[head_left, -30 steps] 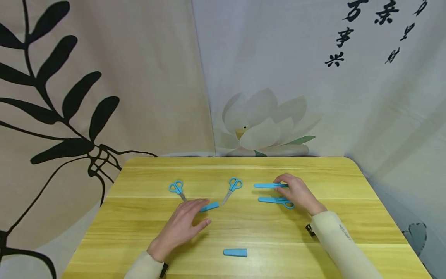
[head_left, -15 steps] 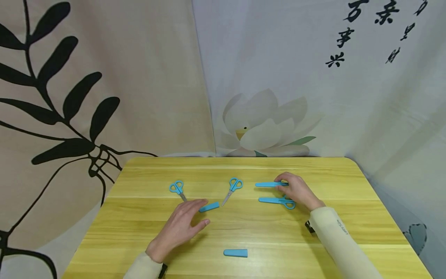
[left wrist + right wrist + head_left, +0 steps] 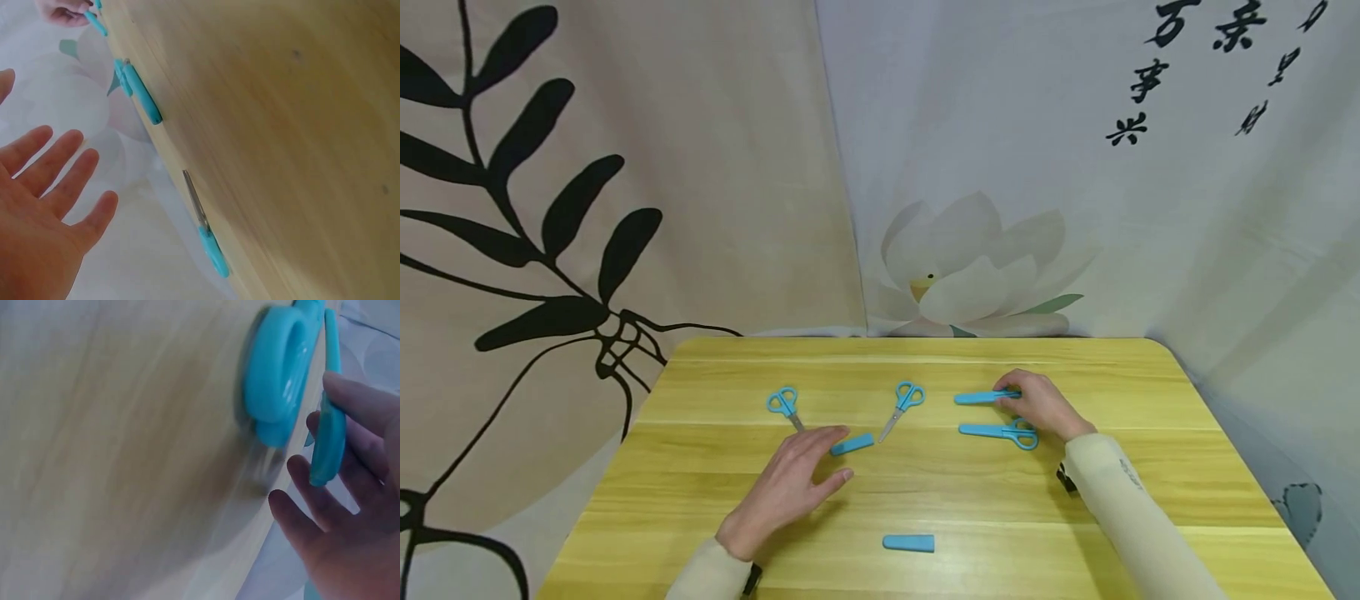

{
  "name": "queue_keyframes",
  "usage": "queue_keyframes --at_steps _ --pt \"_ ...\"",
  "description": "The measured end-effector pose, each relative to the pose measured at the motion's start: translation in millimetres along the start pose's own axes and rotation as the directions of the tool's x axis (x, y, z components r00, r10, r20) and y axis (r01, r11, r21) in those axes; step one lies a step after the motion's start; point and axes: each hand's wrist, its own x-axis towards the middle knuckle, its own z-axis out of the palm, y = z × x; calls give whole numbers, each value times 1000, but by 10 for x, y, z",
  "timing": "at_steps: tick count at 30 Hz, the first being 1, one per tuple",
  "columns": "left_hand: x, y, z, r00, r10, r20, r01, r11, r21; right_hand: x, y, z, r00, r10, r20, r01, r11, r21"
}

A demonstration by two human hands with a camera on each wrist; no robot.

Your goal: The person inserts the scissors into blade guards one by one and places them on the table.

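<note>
My right hand (image 3: 1041, 402) pinches the handle end of a pair of scissors in a blue sheath (image 3: 976, 398), which points left at the back right of the table. Just in front of it lies a second pair of sheathed scissors (image 3: 988, 431), its handle loops close below my fingers in the right wrist view. My left hand (image 3: 790, 487) hovers palm down over the left of the table, fingers extended, holding nothing. Beyond its fingertips is a loose blue sheath (image 3: 852, 444). Bare scissors (image 3: 782, 402) lie behind that hand, blade tips partly hidden, and another bare pair (image 3: 902, 406) lies mid-table.
Another loose blue sheath (image 3: 909, 543) lies near the front of the wooden table (image 3: 1000, 533). Printed curtains (image 3: 737, 167) hang behind the table's back edge. Both forearms wear pale sleeves (image 3: 1135, 508) with dark bands at the wrists.
My right hand has shifted slightly to the right with the sheathed scissors in its grip. The left hand stays almost still, and the head view has turned a little.
</note>
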Motion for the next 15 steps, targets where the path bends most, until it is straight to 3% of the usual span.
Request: queue_keyframes --at_steps 15 --pt "-61 -61 -57 1000 -21 6 21 999 46 48 -33 7 997 8 81 0 996 -94"
